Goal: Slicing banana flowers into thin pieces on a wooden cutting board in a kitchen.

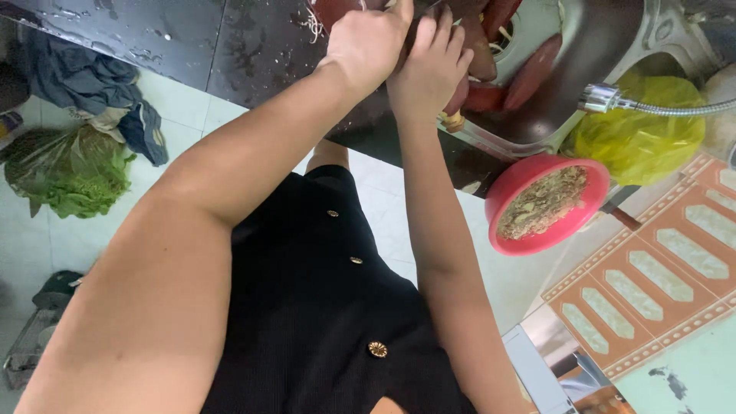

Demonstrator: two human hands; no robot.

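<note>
Both my hands meet at the edge of a steel sink, near the top of the view. My left hand is closed around a dark red, banana-blossom-like piece that is mostly hidden by the fist. My right hand presses against the left, its fingers curled over the same reddish piece. Several loose dark red petals lie in the sink just beyond my fingers. Pale thin strands cling to the wet counter beside my left hand.
A pink bowl of chopped brownish scraps sits on the dark wet counter, a knife handle beside it. A hose spout hangs over a yellow-green bag. A bag of greens and blue cloth lie on the floor.
</note>
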